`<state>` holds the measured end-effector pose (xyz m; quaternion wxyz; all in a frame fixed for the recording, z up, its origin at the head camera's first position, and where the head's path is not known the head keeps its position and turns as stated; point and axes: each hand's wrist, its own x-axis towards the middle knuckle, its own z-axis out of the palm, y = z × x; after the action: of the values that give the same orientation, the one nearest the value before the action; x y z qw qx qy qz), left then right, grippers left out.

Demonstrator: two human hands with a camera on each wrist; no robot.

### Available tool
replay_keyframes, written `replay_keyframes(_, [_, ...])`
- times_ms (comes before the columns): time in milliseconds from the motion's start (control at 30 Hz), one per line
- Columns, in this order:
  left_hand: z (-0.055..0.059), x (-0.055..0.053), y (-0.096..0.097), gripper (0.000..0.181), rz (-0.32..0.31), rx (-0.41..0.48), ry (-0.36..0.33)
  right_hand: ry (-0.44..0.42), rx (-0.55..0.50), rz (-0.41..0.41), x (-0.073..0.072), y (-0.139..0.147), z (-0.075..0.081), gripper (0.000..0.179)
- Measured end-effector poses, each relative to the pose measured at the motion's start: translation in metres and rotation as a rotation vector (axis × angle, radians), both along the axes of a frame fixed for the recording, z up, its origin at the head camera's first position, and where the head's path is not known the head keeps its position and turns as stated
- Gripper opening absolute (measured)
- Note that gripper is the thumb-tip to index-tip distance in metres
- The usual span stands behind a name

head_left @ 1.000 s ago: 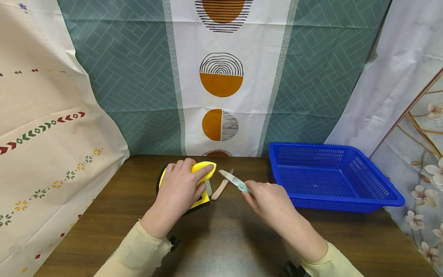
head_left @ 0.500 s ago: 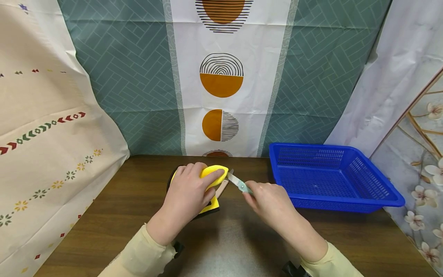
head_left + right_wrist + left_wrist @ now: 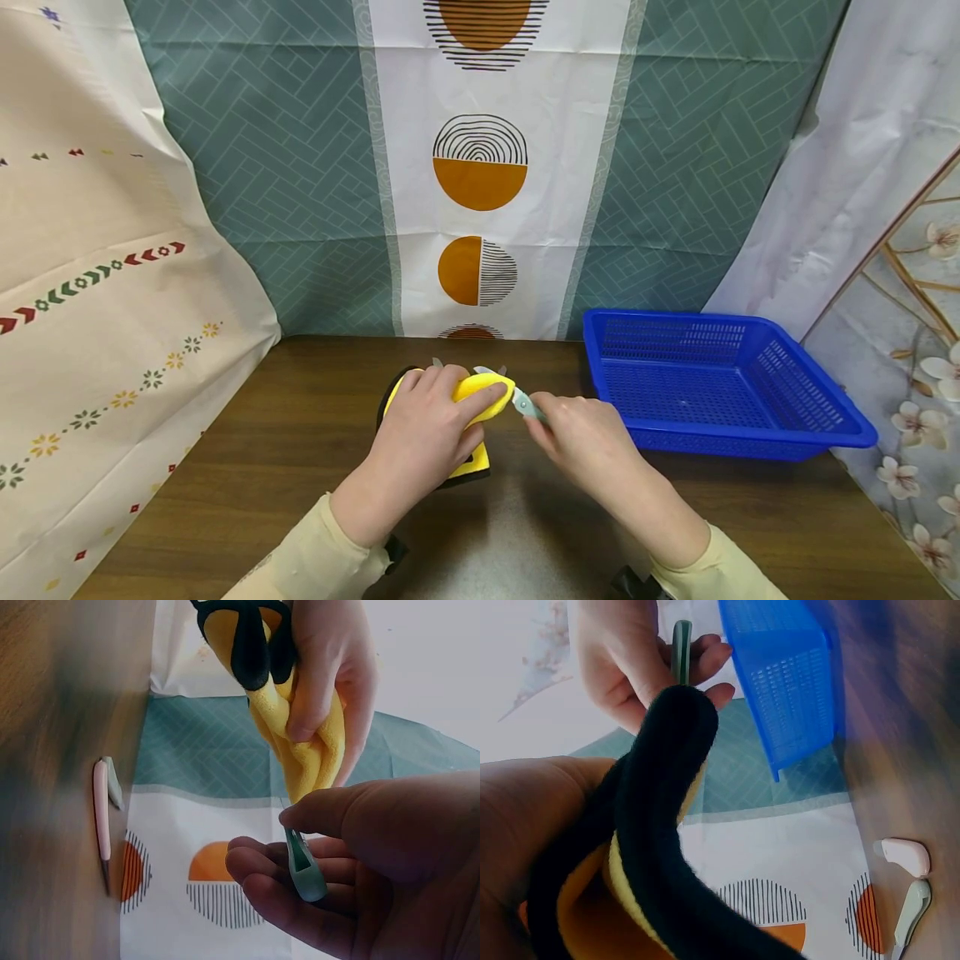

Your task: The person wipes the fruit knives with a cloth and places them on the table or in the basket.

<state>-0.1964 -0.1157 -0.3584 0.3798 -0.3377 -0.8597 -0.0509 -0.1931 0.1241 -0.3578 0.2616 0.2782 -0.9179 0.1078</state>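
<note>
My left hand [image 3: 423, 437] grips a folded yellow cloth [image 3: 480, 393] with black edging. The cloth wraps the blade of a folding knife near its handle, and only the blade's tip shows beyond it in the head view. My right hand [image 3: 588, 437] pinches this knife by its mint-green handle [image 3: 306, 874] between thumb and fingers. On the table lie two more folding knives, one with a pink handle [image 3: 102, 810] and one with a pale green handle [image 3: 912, 911]. In the head view they are mostly hidden behind my left hand and the cloth.
A blue plastic basket [image 3: 720, 446] with perforated sides stands at the right of the brown wooden table [image 3: 300, 467]. Patterned cloth hangs behind the table [image 3: 315, 208] and along both sides.
My left hand has moved right and slightly nearer with the cloth, sliding along the blade from the tip toward the handle. The right hand has stayed nearly still.
</note>
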Motion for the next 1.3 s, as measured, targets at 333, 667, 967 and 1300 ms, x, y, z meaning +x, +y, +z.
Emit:
replay_keyframes(333, [0.001, 0.003, 0.002, 0.051, 0.005, -0.023, -0.001, -0.011, 0.024, -0.005, 0.0, -0.002, 0.002, 0.014])
replay_keyframes(667, [-0.001, 0.003, 0.003, 0.052, 0.018, -0.042, -0.001, 0.005, 0.021, 0.003, 0.0, -0.001, 0.001, 0.011])
replay_keyframes(967, [0.0, -0.002, -0.004, 0.052, 0.044, -0.023, 0.013, 0.039, 0.014, 0.014, 0.001, 0.0, 0.001, 0.014])
replay_keyframes(1300, [0.002, -0.009, -0.013, 0.039, 0.069, 0.01, 0.053, 0.037, 0.019, 0.011, 0.001, -0.001, 0.001, 0.014])
